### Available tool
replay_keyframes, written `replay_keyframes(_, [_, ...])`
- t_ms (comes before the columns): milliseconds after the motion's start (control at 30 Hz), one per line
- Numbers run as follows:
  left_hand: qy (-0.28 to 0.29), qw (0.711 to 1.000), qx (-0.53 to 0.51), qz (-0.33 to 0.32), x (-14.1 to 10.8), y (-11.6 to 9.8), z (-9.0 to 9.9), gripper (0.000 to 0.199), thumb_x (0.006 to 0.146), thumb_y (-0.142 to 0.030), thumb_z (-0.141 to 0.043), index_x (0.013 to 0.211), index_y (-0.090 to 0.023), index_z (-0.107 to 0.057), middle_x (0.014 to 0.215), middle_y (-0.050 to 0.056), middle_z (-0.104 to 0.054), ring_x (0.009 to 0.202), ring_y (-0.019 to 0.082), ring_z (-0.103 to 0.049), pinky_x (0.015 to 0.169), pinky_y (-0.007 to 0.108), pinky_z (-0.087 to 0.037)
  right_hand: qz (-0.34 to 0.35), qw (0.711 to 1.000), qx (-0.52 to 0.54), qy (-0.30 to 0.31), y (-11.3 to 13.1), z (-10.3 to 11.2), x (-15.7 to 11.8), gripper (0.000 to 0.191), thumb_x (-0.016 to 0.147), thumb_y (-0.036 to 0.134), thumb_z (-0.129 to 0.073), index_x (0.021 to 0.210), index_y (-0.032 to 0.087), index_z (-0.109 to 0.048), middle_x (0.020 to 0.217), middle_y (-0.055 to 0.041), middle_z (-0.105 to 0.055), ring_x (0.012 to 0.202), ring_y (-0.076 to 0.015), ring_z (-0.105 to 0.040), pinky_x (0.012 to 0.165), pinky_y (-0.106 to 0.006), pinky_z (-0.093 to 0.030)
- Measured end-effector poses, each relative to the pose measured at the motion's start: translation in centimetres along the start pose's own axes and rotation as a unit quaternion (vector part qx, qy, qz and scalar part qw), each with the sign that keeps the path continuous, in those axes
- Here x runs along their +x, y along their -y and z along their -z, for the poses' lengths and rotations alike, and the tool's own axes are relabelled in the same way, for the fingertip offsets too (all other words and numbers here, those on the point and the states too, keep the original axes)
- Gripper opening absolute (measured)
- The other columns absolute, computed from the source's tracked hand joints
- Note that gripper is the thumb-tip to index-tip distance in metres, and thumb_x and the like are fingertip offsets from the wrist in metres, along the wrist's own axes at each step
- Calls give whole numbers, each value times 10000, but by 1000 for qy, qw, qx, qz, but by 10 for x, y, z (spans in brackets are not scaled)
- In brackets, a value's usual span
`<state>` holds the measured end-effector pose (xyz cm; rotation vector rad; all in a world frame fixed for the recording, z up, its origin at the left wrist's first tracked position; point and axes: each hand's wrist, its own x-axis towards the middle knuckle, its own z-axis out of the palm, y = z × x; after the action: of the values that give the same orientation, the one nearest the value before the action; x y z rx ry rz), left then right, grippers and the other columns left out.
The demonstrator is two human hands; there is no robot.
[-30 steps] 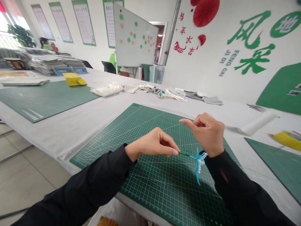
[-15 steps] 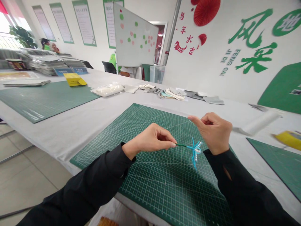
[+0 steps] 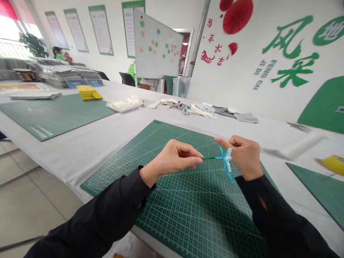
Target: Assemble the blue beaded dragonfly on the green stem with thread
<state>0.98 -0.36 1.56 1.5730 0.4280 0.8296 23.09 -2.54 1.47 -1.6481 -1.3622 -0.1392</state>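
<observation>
Held sideways over a green cutting mat [image 3: 182, 204] is a small handmade flower [image 3: 228, 163] with light-blue petals edged in white beads. My left hand [image 3: 176, 157] pinches its thin green stem [image 3: 209, 158] between thumb and fingertips, the bloom pointing right. Just beyond the petals, my right hand [image 3: 245, 154] is partly closed, with one finger stretched out to the left and the others curled in. Its finger is close behind the petals; whether it touches them I cannot tell. What the curled fingers hold, if anything, is hidden.
Fabric scraps [image 3: 199, 109] and a plastic-wrapped white pack [image 3: 126, 104] lie along the table's far side. A second cutting mat [image 3: 61, 114] with a yellow card [image 3: 88, 93] lies at left. At right are a white roll [image 3: 303, 145], scissors [image 3: 298, 126] and a yellow object [image 3: 334, 164].
The flower has risen slightly and turned, its petals now overlapping my right hand in view. My right hand has come a little lower and closer to it. The left hand keeps its pinch.
</observation>
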Motion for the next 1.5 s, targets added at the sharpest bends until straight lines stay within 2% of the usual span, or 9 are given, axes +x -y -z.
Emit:
replay_keyframes(100, [-46,998,-34,-5,3,2,1,174,694,-248,-720,755,-88,-692,544,-9,-586,398,31,-409,379,177,-293,-43,998,17,30,-2,0,1,553,638,588,-676,421,185,-366,402,64,-292,432,-68,-260,422,-231,-218])
replay_keyframes(367, [-144,973,-175,-37,8,7,6,134,682,-220,-729,758,-114,-698,561,-11,-605,398,13,-415,423,175,-312,-81,992,37,84,0,0,-1,552,634,625,-652,434,188,-379,424,58,-290,439,-72,-265,405,-221,-213])
replay_keyframes(667, [-210,954,-213,-4,12,8,12,155,652,-216,-741,742,-100,-692,559,7,-601,409,29,-443,393,168,-230,-38,995,3,88,10,-2,-5,584,660,625,-635,446,198,-299,434,64,-256,450,-74,-253,433,-232,-242])
replay_keyframes(933, [-237,942,-237,-5,14,9,15,169,639,-205,-746,740,-83,-687,569,14,-600,416,16,-416,413,159,-246,7,997,-25,72,18,7,-5,591,665,634,-629,446,195,-301,432,66,-259,448,-74,-259,442,-237,-247])
replay_keyframes(1067, [-240,937,-254,-1,14,12,17,170,676,-223,-715,776,-88,-685,603,8,-591,436,18,-425,412,158,-238,62,995,-52,55,23,13,-7,572,688,611,-630,454,193,-318,440,66,-272,443,-73,-265,454,-242,-254])
replay_keyframes(1200, [-237,935,-265,-2,15,15,19,152,708,-224,-684,765,-83,-677,622,6,-580,450,14,-418,423,159,-260,168,982,-80,29,27,18,-9,528,738,550,-629,473,191,-348,456,60,-331,436,-71,-302,476,-247,-276])
replay_keyframes(1333, [-258,932,-257,-2,17,16,18,152,677,-199,-708,767,-80,-677,610,6,-581,454,15,-421,425,157,-262,282,953,-112,-10,32,23,-9,470,776,459,-641,502,191,-369,485,51,-345,461,-81,-326,490,-252,-275])
replay_keyframes(1500, [-271,929,-252,-7,18,15,16,154,655,-193,-722,745,-79,-671,596,7,-586,449,18,-435,421,151,-268,406,902,-150,-10,42,36,-7,406,784,343,-667,532,193,-387,495,42,-347,516,-106,-341,513,-271,-268])
